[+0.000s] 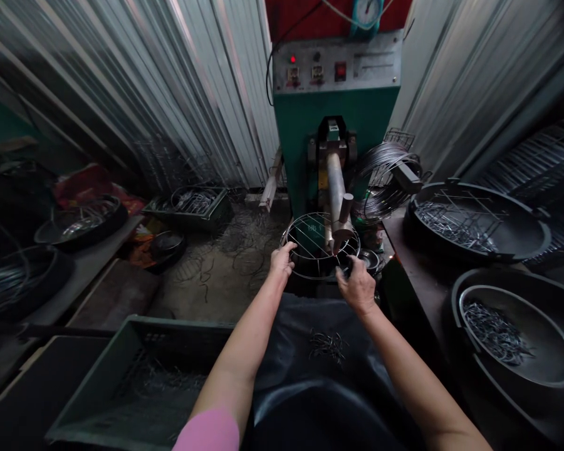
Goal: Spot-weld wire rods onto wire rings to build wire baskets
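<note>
A round wire rack (305, 247) with parallel cross wires lies between both my hands, under the electrode arm of a spot welder (336, 188). My left hand (282, 260) is closed on the rack's left rim, thumb on top. At the near right rim, my right hand (358, 284) is closed on the rack, with its fingertips partly hidden. The welder's tip meets the rack near its right side; whether it presses on the wire I cannot tell. On the dark apron (305, 382) over my lap rests a small pile of bent wire pieces (328, 345).
Right of me, a bench holds two black pans (536, 238) with wire pieces, one with a metal bowl (552, 369) inside. A wire coil (380, 178) hangs beside the welder. At left stand a green crate (89, 394), a smaller green bin (207, 216) and more pans.
</note>
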`<action>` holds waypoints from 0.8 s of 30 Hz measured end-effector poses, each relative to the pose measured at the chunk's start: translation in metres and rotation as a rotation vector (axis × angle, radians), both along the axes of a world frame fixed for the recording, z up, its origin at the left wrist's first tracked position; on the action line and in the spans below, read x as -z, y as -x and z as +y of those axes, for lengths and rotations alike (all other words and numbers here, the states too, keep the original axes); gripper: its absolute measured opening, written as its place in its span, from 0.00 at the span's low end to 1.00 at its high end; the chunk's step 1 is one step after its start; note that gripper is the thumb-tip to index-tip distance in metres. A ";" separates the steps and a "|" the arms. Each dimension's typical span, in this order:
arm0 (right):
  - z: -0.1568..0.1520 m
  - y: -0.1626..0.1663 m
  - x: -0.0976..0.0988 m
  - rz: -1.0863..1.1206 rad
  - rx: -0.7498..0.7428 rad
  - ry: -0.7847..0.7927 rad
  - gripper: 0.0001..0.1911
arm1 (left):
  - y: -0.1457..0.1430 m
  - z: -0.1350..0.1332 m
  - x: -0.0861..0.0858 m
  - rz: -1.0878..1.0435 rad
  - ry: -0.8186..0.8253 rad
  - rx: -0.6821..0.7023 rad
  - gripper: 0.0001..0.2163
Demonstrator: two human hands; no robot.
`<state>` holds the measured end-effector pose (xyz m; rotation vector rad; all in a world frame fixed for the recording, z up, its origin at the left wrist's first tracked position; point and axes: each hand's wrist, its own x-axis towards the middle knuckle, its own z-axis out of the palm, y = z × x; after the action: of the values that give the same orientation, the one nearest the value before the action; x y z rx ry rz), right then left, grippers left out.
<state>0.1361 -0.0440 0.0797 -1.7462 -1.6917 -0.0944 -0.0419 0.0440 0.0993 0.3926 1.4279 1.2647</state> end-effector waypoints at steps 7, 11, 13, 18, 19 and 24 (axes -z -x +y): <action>0.007 -0.001 -0.011 -0.226 0.104 0.139 0.27 | 0.000 0.000 -0.001 0.001 -0.023 0.024 0.10; 0.007 0.000 -0.018 -0.334 0.074 0.221 0.22 | -0.001 -0.002 -0.005 0.026 -0.023 0.031 0.09; 0.006 0.002 -0.019 -0.357 0.066 0.233 0.21 | -0.001 -0.004 -0.006 0.030 -0.016 0.025 0.09; -0.001 0.005 -0.014 -0.354 0.063 0.188 0.22 | 0.002 -0.009 -0.005 0.009 -0.010 0.028 0.10; -0.001 0.005 -0.013 -0.352 0.067 0.185 0.23 | 0.003 -0.009 -0.005 0.003 -0.010 0.029 0.10; -0.001 0.007 -0.015 -0.372 0.066 0.175 0.21 | 0.003 -0.007 -0.005 0.004 -0.001 0.019 0.12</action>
<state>0.1294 -0.0446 0.0945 -2.0101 -1.9532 -0.3268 -0.0451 0.0374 0.1048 0.4086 1.4236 1.2497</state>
